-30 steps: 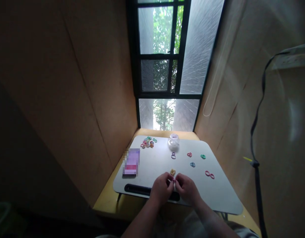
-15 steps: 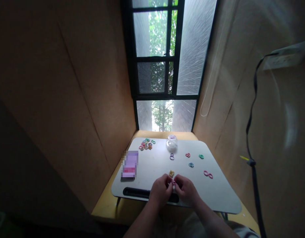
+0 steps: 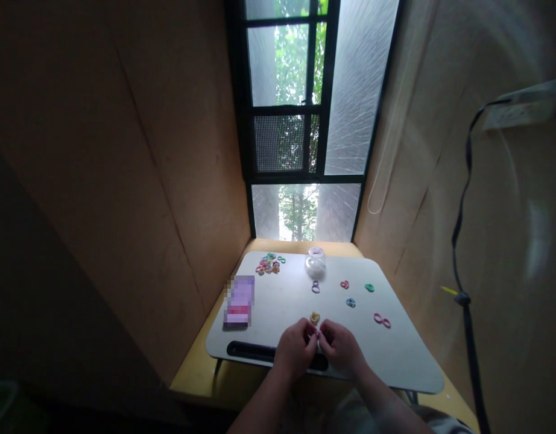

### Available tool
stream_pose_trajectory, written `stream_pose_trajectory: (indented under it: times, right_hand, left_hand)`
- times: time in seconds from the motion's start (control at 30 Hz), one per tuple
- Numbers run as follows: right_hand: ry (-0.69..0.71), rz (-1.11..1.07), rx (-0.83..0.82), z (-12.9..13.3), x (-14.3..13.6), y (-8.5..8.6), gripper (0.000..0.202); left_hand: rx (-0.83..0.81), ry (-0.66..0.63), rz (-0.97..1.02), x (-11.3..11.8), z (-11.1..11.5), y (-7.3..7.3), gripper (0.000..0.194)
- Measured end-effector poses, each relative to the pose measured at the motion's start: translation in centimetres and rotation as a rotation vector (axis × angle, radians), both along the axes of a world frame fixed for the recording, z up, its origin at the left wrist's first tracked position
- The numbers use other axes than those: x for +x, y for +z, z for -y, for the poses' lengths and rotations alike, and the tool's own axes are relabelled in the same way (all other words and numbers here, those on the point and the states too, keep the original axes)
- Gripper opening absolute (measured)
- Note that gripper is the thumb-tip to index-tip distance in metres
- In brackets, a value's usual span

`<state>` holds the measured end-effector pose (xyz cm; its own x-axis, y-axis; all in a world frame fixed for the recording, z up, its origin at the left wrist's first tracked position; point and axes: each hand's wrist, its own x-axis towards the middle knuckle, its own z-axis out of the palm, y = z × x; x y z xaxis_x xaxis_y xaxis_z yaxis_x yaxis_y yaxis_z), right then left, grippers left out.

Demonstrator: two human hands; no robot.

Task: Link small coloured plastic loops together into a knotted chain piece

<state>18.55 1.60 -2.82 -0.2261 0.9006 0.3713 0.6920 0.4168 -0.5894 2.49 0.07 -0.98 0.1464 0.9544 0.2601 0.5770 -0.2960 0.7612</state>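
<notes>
My left hand [image 3: 296, 345] and my right hand [image 3: 340, 346] meet near the front edge of a white lap table [image 3: 278, 301]. Their fingertips pinch a small pink hair tie [image 3: 318, 333] between them; most of it is hidden by the fingers. Just beyond the fingertips lies a yellow hair tie bunch [image 3: 315, 317]. Farther off are a purple hair tie [image 3: 315, 287], a red one, a blue one [image 3: 351, 302] and a green one [image 3: 369, 288]. On the right a pink figure-eight hair tie [image 3: 382, 320] rests on the tabletop.
A mixed pile of hair ties [image 3: 269, 265] lies at the back left. Behind the purple tie stands a clear jar [image 3: 315, 265]. A blurred purple flat object [image 3: 240, 300] is at the left edge. The table has a black slot [image 3: 251, 350] in front, and a strap [image 3: 468, 337] hangs at right.
The whole view has shifted slightly, so things appear a little farther right. Both hands stay together on the pink hair tie, with hardly any movement of the fingers.
</notes>
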Motion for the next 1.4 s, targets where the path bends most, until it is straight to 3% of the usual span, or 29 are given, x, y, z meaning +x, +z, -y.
stream_pose_trajectory:
  times: [1.4]
  right_hand:
    - [-0.009,0.068,-0.038,0.1,0.0,1.0,0.014]
  left_hand:
    - [0.006,-0.049,-0.033,-0.2,0.1,0.5,0.01]
